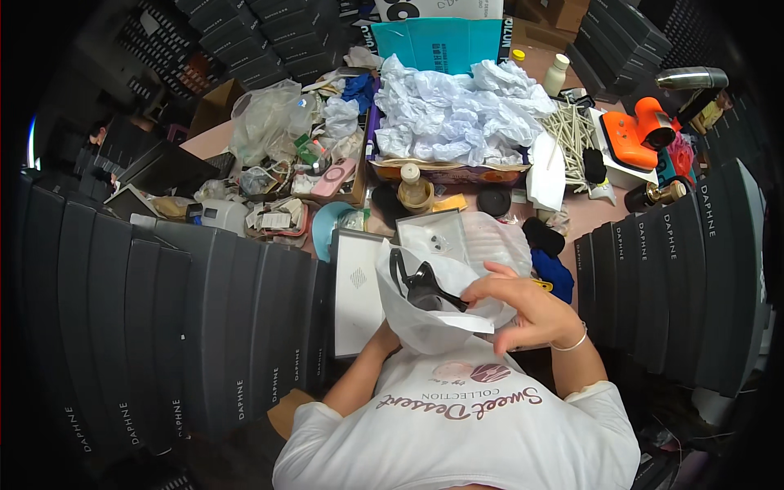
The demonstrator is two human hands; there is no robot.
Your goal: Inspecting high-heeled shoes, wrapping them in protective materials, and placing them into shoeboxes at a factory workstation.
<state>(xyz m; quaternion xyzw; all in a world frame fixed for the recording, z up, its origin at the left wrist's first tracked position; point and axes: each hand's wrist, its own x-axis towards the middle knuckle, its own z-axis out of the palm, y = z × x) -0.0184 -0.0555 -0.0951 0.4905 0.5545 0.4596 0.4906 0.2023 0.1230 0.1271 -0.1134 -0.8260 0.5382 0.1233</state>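
Note:
A black shoe (425, 287), seemingly a strappy one, lies partly inside a white bag (423, 328) in front of my chest. My left hand (387, 336) holds the bag from its lower left side; the bag hides its fingers. At the bag's right side is my right hand (527, 304), fingers curved and thumb spread away from them. Its fingertips reach the bag's mouth near the shoe's right end; whether they touch the shoe is unclear. Just beyond the bag, an open box (434, 233) has white lining, and a white lid (357, 300) stands left of it.
Stacked dark shoe boxes wall me in at the left (216, 327) and right (678, 286). A carton of crumpled white tissue paper (457, 110) fills the table's far middle. White sticks (569, 135) and an orange device (633, 139) lie right; clutter surrounds a pink phone (333, 177).

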